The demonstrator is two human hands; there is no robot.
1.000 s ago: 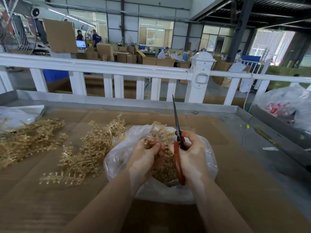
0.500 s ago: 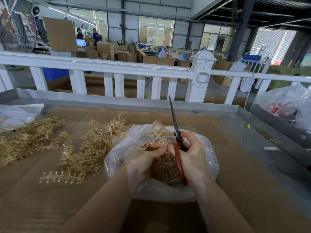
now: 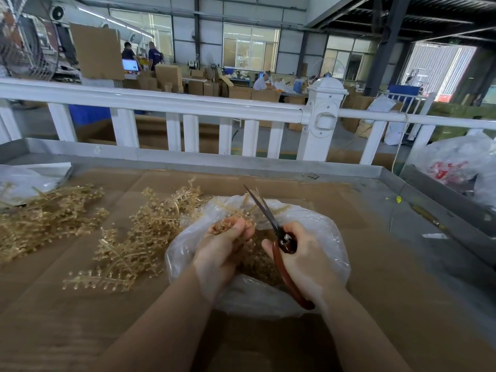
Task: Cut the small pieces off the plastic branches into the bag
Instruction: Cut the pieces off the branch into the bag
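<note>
A clear plastic bag [image 3: 319, 232] lies open on the cardboard-covered table, with small golden cut pieces [image 3: 257, 261] inside. Over its mouth my left hand [image 3: 222, 245] grips a golden plastic branch [image 3: 236, 210]. My right hand [image 3: 303, 259] holds red-handled scissors [image 3: 281, 242], blades closed and tilted up to the left, their tips beside the branch. More golden branches lie in a pile [image 3: 134, 242] left of the bag.
A second heap of golden branches [image 3: 40, 218] lies at the far left beside a clear bag [image 3: 24, 181]. The table has a raised metal rim [image 3: 188, 157] with a white fence [image 3: 324, 116] behind. Filled plastic bags [image 3: 456, 165] sit at the right.
The scissors have tilted from nearly upright to leaning left toward the branch. My right hand has shifted a little right and my left hand has raised the branch slightly.
</note>
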